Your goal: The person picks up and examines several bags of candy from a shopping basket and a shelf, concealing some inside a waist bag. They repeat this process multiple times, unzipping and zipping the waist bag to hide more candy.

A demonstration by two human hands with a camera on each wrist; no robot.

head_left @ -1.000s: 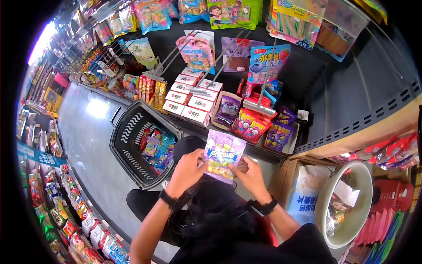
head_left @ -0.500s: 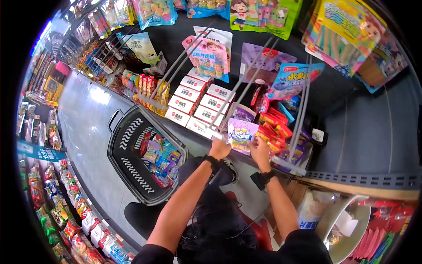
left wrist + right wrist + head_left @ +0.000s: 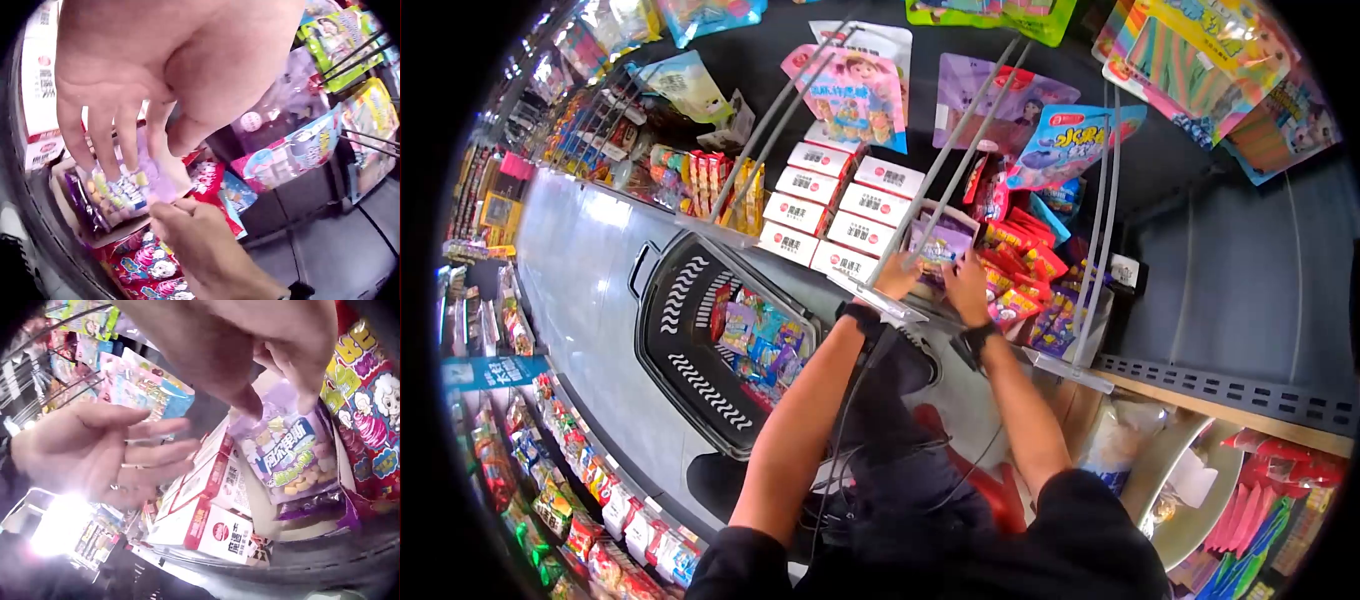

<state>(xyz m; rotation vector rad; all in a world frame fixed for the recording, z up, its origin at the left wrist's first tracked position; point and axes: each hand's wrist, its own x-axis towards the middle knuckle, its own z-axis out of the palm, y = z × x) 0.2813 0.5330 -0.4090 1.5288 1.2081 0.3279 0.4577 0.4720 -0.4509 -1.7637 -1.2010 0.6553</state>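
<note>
A purple candy bag (image 3: 290, 450) stands in an open cardboard display box (image 3: 253, 487) on the low shelf, in front of another dark purple bag (image 3: 84, 203). With thumb and fingers my right hand (image 3: 967, 290) pinches the candy bag's upper edge. My left hand (image 3: 897, 278) is beside the bag, its fingers extended and spread; in the right wrist view this hand (image 3: 112, 453) holds nothing and is apart from the bag.
Stacked white boxes (image 3: 862, 233) are left of the display box, red candy packets (image 3: 1020, 262) right of it. Metal hooks (image 3: 975, 130) jut out above the hands. A black shopping basket (image 3: 662, 345) holding several packets sits on the floor at left.
Both hands have carried the purple candy bag from over the lap forward to the shelf and lowered it into the display box. My left hand has let go; the head view has shifted.
</note>
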